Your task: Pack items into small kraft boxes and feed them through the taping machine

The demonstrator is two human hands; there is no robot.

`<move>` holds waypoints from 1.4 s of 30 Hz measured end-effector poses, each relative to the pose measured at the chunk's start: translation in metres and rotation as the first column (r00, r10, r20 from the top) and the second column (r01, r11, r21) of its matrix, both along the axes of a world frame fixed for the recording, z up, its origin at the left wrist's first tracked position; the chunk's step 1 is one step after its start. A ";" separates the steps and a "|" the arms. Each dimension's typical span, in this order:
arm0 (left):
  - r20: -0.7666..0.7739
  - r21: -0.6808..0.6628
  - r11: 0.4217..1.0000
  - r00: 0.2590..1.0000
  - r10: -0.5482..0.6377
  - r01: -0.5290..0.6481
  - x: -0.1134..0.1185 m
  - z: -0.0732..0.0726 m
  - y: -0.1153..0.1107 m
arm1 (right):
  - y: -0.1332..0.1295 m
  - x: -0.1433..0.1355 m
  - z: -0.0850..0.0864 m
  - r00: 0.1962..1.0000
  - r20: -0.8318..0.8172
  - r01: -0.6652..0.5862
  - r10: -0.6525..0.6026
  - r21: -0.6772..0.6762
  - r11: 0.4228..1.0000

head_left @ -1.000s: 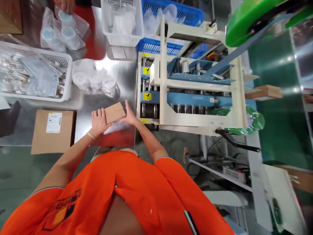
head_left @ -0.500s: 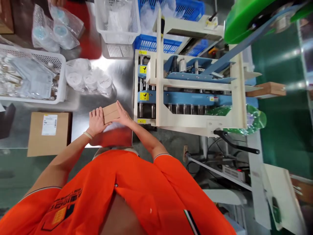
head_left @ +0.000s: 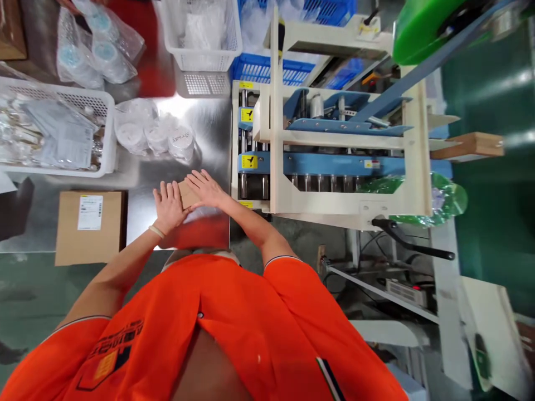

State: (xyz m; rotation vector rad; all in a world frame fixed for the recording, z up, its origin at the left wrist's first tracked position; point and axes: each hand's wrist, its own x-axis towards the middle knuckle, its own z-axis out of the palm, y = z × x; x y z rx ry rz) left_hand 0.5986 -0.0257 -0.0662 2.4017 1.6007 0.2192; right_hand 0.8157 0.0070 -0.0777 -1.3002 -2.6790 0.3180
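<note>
A small brown cardboard box (head_left: pixel 188 196) lies between my two hands over the metal table (head_left: pixel 142 207). My left hand (head_left: pixel 169 206) holds its left side, fingers pointing away from me. My right hand (head_left: pixel 205 189) lies over its right part and hides much of it. Both hands are on the box, thumbs close together at its near edge. Behind them stand wrapped white round rolls (head_left: pixel 154 133). A larger cardboard box (head_left: pixel 90 236) with a white label is left of my left hand.
A taping machine (head_left: pixel 334 164) with rollers adjoins the table on the right. A white basket of small packets (head_left: pixel 109 133) stands left, another white basket (head_left: pixel 204 60) behind. Bagged rolls (head_left: pixel 106 53) lie at the back left. A black crank (head_left: pixel 409 239) juts from the machine.
My right hand has moved from the box's right edge onto its top, covering more of it. The whole view has shifted slightly.
</note>
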 end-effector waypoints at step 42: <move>0.251 0.058 0.875 0.856 0.452 -0.480 -0.102 -0.024 0.041 | -0.112 -0.025 -0.030 0.749 -0.197 0.369 -0.632 -0.668 0.646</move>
